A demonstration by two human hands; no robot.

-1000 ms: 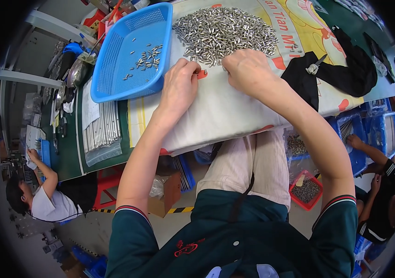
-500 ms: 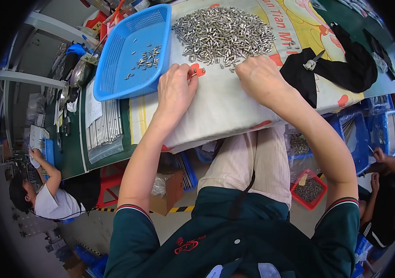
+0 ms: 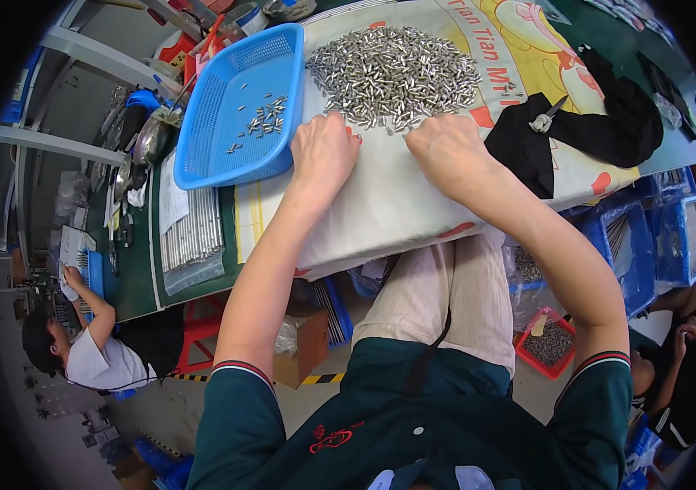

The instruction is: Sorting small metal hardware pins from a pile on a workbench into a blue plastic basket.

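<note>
Bench top was green. White metal frame bars spanned the upper left. Red stool sat at the bench's near edge, left side. Floor was grey, with black-and-yellow striped tape.

Light-blue basket, silver pins, white cloth with red hearts and yellow print, black fabric, green bench, silver rods, dark-green shirt with red-and-white sleeve trim and red embroidery, cream trousers, red tray, brown box, black-and-yellow striped tape
</note>
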